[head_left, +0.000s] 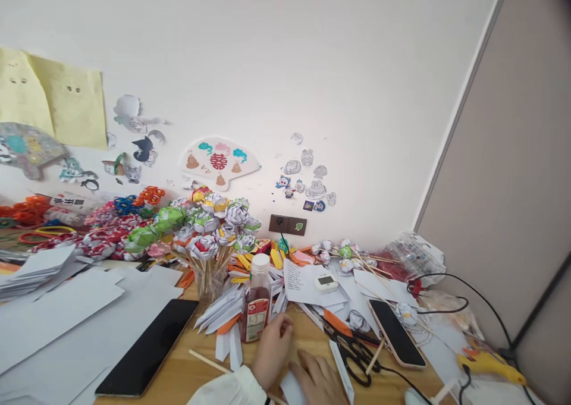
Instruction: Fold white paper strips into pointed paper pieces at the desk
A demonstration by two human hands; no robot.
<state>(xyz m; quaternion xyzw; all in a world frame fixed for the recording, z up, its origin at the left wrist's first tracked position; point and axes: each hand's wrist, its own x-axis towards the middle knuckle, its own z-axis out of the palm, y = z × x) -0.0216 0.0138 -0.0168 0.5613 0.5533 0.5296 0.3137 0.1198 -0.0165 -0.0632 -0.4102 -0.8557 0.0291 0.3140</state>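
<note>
— Head view: left hand (273,347) lies on the wooden desk (187,375), fingers (284,325) loosely curled, holding nothing, touching or nearly touching the red drink bottle (256,301).

— And the right hand (320,378)?

— Flat, fingers together, pressing a white paper piece (292,387) at the near edge; black scissors (354,351) just beside it.

— Which step, you reckon?

— Probably creasing a fold, like the paper roses (209,226) in the jar behind. A next fold would call for both hands on the paper; the wooden stick (207,362) lies near.
</note>
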